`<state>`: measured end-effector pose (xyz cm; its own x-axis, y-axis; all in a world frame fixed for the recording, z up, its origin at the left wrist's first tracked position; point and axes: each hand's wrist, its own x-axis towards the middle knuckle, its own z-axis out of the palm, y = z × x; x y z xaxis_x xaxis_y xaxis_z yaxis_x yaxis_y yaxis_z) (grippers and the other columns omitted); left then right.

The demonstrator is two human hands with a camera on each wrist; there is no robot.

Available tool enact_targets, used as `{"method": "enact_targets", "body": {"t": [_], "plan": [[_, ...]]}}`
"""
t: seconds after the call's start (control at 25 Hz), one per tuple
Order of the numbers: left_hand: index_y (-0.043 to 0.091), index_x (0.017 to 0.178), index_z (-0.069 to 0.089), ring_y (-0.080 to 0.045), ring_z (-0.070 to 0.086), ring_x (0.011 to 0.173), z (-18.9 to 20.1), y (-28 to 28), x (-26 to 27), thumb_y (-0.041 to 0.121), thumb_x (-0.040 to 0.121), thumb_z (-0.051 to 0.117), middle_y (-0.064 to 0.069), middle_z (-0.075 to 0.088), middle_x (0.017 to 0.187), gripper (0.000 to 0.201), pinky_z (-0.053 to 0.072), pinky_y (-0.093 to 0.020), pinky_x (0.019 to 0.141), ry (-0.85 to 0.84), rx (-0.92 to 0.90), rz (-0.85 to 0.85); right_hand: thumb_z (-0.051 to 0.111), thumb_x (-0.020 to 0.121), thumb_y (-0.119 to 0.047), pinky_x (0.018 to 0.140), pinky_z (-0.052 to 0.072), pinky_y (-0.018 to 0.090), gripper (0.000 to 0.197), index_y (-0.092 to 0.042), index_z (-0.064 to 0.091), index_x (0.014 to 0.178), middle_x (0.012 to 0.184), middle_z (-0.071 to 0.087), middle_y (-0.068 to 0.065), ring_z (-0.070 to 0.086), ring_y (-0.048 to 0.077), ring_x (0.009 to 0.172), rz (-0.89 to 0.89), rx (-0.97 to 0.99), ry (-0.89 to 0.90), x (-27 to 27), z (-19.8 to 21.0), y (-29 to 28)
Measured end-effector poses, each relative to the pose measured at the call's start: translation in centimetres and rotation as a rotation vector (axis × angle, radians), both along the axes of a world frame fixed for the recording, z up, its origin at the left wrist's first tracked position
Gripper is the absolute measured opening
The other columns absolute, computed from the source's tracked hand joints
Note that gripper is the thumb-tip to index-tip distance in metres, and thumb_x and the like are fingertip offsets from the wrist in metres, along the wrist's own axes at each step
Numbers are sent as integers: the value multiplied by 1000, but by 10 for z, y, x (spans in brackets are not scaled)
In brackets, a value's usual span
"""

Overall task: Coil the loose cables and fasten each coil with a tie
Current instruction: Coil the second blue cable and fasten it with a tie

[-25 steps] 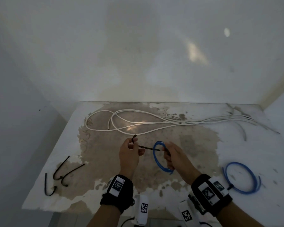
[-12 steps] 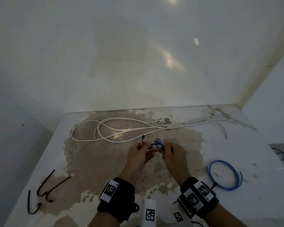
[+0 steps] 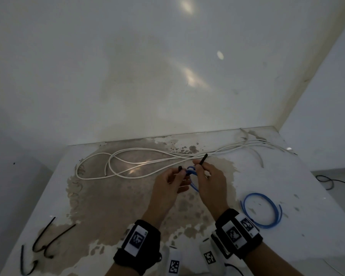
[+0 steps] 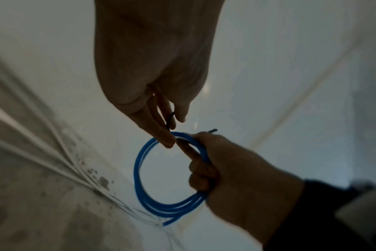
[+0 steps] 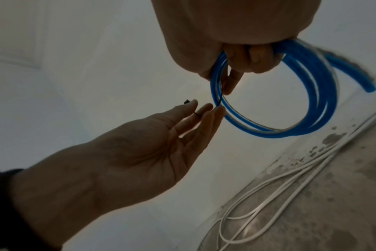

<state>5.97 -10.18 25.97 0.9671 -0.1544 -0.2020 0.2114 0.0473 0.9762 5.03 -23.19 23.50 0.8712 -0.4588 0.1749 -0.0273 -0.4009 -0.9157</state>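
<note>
A small blue cable coil (image 3: 194, 186) hangs above the stained table (image 3: 108, 206), gripped by my right hand (image 3: 199, 170); the right wrist view shows its fingers curled round the strands (image 5: 311, 132). A black tie (image 3: 203, 158) runs round the coil's top. Its tail sticks up past my right fingers. My left hand (image 3: 179, 175) pinches the tie's head end (image 4: 171, 117) right beside the coil (image 4: 137, 169). A long loose white cable (image 3: 139, 150) lies along the table's back.
A second blue coil (image 3: 261, 210) lies on the table to the right. Several spare black ties (image 3: 46, 238) lie at the front left corner. White walls close off the back and right. A black cord (image 3: 331, 180) lies on the floor at right.
The tie, earlier held by my left hand with its tail pointing at the coil, now passes the coil and its tail sticks up by my right fingers. My hands have drawn together.
</note>
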Motion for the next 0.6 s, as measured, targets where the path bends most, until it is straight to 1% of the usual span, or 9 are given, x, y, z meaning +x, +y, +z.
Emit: {"method": "enact_targets", "body": {"t": [0.08,0.12,0.16,0.24,0.28,0.36,0.4,0.48,0.6], "plan": [[13,109,71,-17,73,79,1,-1,-3,23,96,60,-5,75,95,20,59,-27,67,-154,158,-2,53,100,-27,80,54,25,26,-29,67,122,102,69,-7,64,9,92,-13,-36,-13,-2,2,-3],[16,108,71,-15,72,76,2,-3,-4,23,95,61,-3,74,94,18,59,-27,65,-200,193,26,52,101,-25,74,52,20,28,-31,64,125,97,65,-8,63,7,87,-14,-55,-29,-4,3,-3],[19,106,70,-15,72,73,4,-4,-5,22,94,62,-2,74,93,15,58,-26,63,-233,193,54,51,101,-23,66,47,13,32,-34,60,129,90,60,-10,60,5,79,-9,-93,-53,-6,4,-2],[19,107,70,-16,73,71,8,-8,-5,19,92,65,-3,75,88,16,58,-24,64,-253,134,95,48,101,-26,54,40,12,36,-39,52,135,82,50,-11,52,4,65,2,-213,-107,-9,7,2],[17,108,71,-17,73,71,9,-9,-4,17,91,66,-6,76,87,18,58,-23,65,-250,100,112,44,100,-32,51,37,13,37,-39,53,135,81,48,-10,49,5,62,4,-272,-125,-10,7,3],[13,110,72,-20,74,72,11,-10,-1,16,90,67,-8,76,88,20,59,-24,66,-246,56,128,34,96,-42,49,35,12,44,-39,57,133,82,47,-9,45,5,59,6,-331,-141,-10,10,3],[11,111,72,-21,74,73,12,-10,0,15,90,67,-8,76,89,22,59,-25,67,-239,36,128,32,94,-43,49,34,11,46,-38,59,131,83,46,-9,44,3,60,14,-333,-155,-10,12,2],[9,111,72,-23,74,75,14,-9,1,15,91,66,-9,76,89,22,59,-26,69,-206,-16,129,33,94,-42,50,35,10,46,-37,62,129,84,44,-10,44,-1,61,36,-332,-191,-10,15,0],[8,107,72,-24,74,78,18,-9,1,12,92,64,-12,75,91,18,59,-26,71,-166,-113,156,35,95,-40,52,37,11,43,-35,66,125,84,44,-9,45,0,64,55,-313,-227,-8,18,-1]]}}
